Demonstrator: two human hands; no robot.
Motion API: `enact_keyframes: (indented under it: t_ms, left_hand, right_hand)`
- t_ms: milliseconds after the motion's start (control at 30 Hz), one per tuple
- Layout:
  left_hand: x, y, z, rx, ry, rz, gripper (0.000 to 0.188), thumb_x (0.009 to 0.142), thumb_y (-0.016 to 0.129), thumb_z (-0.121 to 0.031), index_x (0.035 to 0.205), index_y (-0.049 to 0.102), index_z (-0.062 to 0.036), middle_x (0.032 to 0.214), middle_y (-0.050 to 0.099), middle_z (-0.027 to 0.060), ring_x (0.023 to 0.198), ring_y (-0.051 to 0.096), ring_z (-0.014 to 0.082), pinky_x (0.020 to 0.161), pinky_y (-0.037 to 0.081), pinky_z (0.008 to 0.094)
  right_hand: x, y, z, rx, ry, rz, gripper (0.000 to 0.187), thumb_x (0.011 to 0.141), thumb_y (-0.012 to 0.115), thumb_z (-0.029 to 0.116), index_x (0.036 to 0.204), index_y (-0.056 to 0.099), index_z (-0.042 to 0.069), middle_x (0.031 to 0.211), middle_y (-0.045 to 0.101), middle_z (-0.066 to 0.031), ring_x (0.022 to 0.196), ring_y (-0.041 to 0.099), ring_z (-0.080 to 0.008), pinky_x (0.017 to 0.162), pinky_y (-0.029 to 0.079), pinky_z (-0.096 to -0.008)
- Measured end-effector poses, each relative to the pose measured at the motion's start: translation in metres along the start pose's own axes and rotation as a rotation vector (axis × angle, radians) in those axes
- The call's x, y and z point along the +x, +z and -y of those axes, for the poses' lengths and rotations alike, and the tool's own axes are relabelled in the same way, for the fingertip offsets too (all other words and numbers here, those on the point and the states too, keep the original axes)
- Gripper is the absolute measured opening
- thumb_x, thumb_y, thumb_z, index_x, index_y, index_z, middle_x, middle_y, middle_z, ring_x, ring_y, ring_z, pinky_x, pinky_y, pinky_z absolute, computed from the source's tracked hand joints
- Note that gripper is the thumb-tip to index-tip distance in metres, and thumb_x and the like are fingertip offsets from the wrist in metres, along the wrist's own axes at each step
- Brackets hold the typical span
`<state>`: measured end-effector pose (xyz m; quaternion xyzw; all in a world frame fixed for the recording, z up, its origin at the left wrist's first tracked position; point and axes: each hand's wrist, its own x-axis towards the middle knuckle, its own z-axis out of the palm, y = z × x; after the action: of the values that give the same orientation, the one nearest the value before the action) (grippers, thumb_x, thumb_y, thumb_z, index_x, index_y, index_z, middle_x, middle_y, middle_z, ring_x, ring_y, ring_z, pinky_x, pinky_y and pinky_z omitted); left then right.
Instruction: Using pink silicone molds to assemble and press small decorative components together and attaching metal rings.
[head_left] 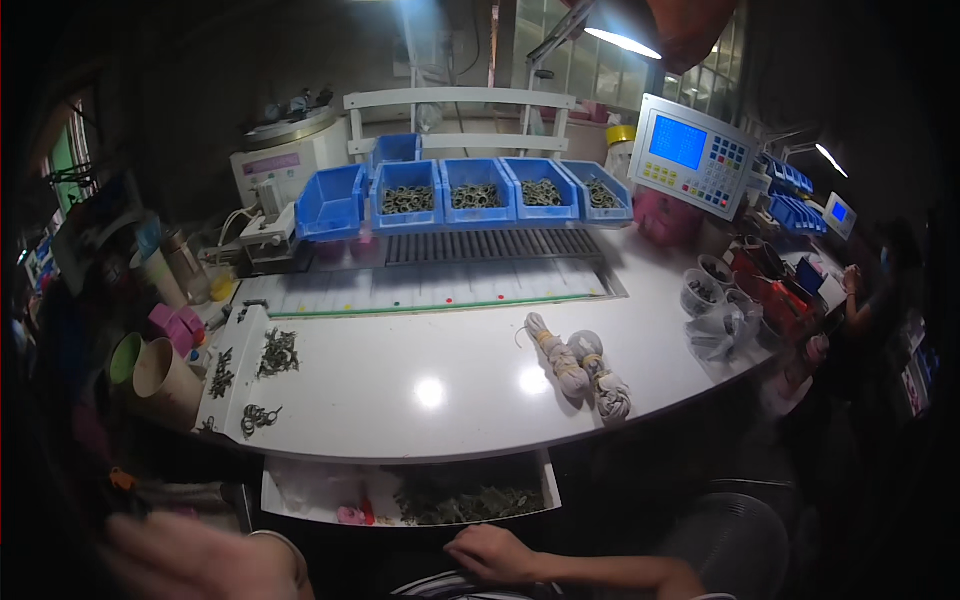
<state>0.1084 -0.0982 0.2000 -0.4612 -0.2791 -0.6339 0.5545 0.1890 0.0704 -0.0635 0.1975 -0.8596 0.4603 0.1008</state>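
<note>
My left hand (190, 560) is at the lower left, smeared by motion, so its fingers cannot be made out. A pale band circles that wrist. My right hand (490, 553) is just in front of the open drawer (290, 490), its fingers curled together and anything inside them hidden. In the drawer lie a pile of small dark greenish pieces (475, 505) and a pink item (350, 515) beside something red. On the white table (400, 360), to the left, are a heap of small dark pieces (279, 352) and some ring-shaped pieces (260, 418).
Blue bins (330, 205) line the back, several holding small ring-like pieces. Two tied cloth bundles (560, 362) lie right of centre. A keypad display (695, 155) stands at the back right, plastic tubs (700, 290) below it. Cups (168, 385) stand left. Another person's arm (853, 290) shows far right.
</note>
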Motion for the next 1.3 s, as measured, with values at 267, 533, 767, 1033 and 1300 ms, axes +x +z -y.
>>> enact_keyframes:
  t_ms: [267,533,767,1033,1300]
  left_hand:
    - [-0.129,-0.081,-0.007,0.501,-0.919,0.839,0.033,0.077,0.069,-0.002,0.109,0.064,-0.0084,0.079,0.058,0.0047,0.060,0.060,0.0150,0.051,0.050,0.0266]
    - [-0.140,-0.185,-0.107,1.204,-1.143,0.729,0.028,0.079,0.066,-0.011,0.106,0.060,-0.0059,0.101,0.053,0.0114,0.086,0.059,0.0270,0.075,0.050,0.0350]
    - [-0.132,-0.314,-0.223,2.312,-1.272,0.784,0.080,0.080,0.064,-0.047,0.137,0.031,-0.0015,0.132,0.033,0.0248,0.117,0.037,0.0415,0.092,0.033,0.0575]
    - [-0.136,-0.344,-0.217,2.297,-1.245,0.959,0.072,0.074,0.072,-0.042,0.129,0.042,-0.0066,0.123,0.049,0.0146,0.112,0.046,0.0356,0.089,0.040,0.0501]
    - [-0.104,-0.272,-0.129,1.575,-1.174,0.742,0.069,0.074,0.072,-0.038,0.126,0.045,0.0000,0.118,0.051,0.0179,0.109,0.048,0.0372,0.093,0.038,0.0464]
  right_hand:
    - [0.020,-0.029,-0.022,-0.096,0.038,-0.093,0.007,0.080,0.063,0.004,0.087,0.066,0.004,0.079,0.065,-0.0113,0.071,0.064,-0.0269,0.064,0.051,-0.0356]
    - [0.061,-0.008,-0.016,0.023,0.100,0.062,0.008,0.082,0.056,-0.003,0.085,0.063,-0.001,0.074,0.063,-0.0133,0.066,0.063,-0.0247,0.062,0.048,-0.0310]
    - [0.089,0.018,0.002,-0.088,-0.200,0.208,0.014,0.076,0.060,-0.008,0.088,0.063,-0.001,0.075,0.062,-0.0143,0.070,0.060,-0.0283,0.061,0.047,-0.0334]
    - [0.092,0.011,-0.012,-0.112,-0.239,0.260,0.013,0.073,0.065,-0.001,0.085,0.065,0.003,0.076,0.065,-0.0119,0.072,0.063,-0.0270,0.062,0.052,-0.0364]
    - [0.112,-0.004,0.006,0.220,-0.004,0.273,0.030,0.082,0.066,0.010,0.112,0.061,0.006,0.090,0.064,-0.0124,0.080,0.062,-0.0268,0.071,0.052,-0.0323]
